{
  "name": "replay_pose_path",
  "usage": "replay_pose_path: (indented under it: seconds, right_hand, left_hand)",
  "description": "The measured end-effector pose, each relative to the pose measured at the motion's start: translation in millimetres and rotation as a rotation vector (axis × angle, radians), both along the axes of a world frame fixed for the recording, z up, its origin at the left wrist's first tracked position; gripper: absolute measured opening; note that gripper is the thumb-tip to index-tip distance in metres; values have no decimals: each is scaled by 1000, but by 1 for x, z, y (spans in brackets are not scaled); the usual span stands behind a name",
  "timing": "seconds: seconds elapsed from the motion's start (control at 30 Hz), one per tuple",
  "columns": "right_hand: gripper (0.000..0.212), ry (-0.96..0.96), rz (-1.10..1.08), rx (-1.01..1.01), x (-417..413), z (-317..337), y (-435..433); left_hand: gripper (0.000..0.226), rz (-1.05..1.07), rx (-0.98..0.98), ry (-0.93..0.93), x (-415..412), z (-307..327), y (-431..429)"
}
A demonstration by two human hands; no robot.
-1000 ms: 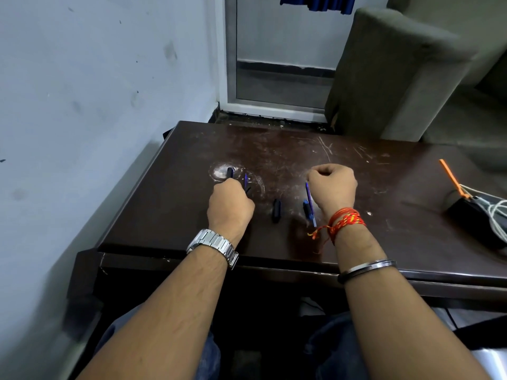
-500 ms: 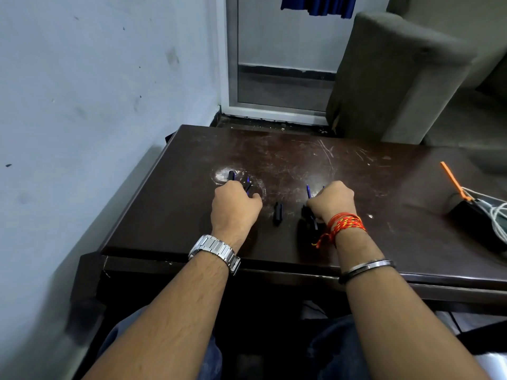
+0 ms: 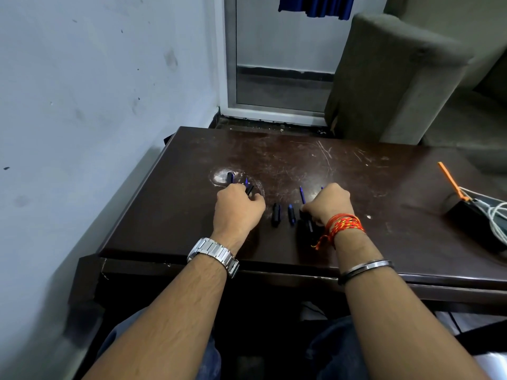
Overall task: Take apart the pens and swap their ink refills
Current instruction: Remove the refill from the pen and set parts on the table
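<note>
On the dark brown table (image 3: 384, 193), my left hand (image 3: 237, 209) is curled round black pen parts. A black pen end (image 3: 230, 177) and a blue-tipped pen piece (image 3: 248, 186) stick out beyond its fingers. My right hand (image 3: 329, 205) is curled too, its thumb and fingers on a black pen barrel (image 3: 306, 227) that lies under the wrist. A thin blue refill (image 3: 302, 195) pokes out just left of its knuckles. Between the hands lie a short black piece (image 3: 275, 214) and a black-and-blue piece (image 3: 291, 213), side by side, touched by neither hand.
A black box (image 3: 466, 212) with white cables (image 3: 496, 215) and an orange tool (image 3: 450, 179) sits at the table's right edge. A grey sofa (image 3: 389, 78) stands behind the table, a pale wall (image 3: 82, 105) runs along the left, and a door (image 3: 274, 50) is at the back.
My right hand has come down from a raised position to the table with the refill. A second small piece now lies beside the black one between the hands. The left hand has barely moved.
</note>
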State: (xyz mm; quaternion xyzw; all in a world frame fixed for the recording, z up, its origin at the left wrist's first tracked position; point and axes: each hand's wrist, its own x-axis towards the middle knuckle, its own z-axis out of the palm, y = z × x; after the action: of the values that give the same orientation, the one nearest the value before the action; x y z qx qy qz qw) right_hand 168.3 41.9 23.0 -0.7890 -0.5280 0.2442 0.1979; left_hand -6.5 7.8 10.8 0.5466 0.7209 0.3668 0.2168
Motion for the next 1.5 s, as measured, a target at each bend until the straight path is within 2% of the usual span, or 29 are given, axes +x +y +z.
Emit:
replay_pose_path:
  seconds: [0.13, 0.2, 0.27, 0.33, 0.47, 0.53, 0.67, 0.97, 1.1, 1.27, 1.5]
  right_hand:
    - [18, -66, 63, 22, -5, 1, 1]
    - [32, -77, 79, 27, -7, -2, 1]
    - [34, -51, 83, 39, -10, -3, 1]
    - [26, 62, 45, 112, -13, 0, 2]
    - [33, 308, -57, 344, -23, 9, -2]
    - [22, 377, -46, 413, -29, 15, -7]
    - [4, 491, -8, 511, -34, 19, -11]
    - [8, 653, 19, 756, -39, 22, -12]
    - [8, 699, 67, 768, -41, 21, -11]
    - [9, 666, 122, 730, -40, 19, -10]
    - [9, 420, 295, 505, -42, 11, -13]
  left_hand:
    - [33, -100, -1, -119, 2, -2, 2]
    - [35, -168, -11, -138, 2, -3, 3]
    - [37, -226, 11, -105, 3, -4, 5]
    - [32, -253, 37, -123, 3, -6, 6]
    - [15, -252, 78, -230, 3, -9, 8]
    - [10, -256, 114, -249, 3, -8, 7]
    - [13, -251, 198, -277, 5, -5, 4]
    - [20, -287, 205, -285, 4, -6, 4]
    - [21, -305, 187, -289, 4, -8, 6]
    - [20, -305, 202, -287, 3, -9, 6]
    - [17, -300, 234, -286, 3, -6, 4]
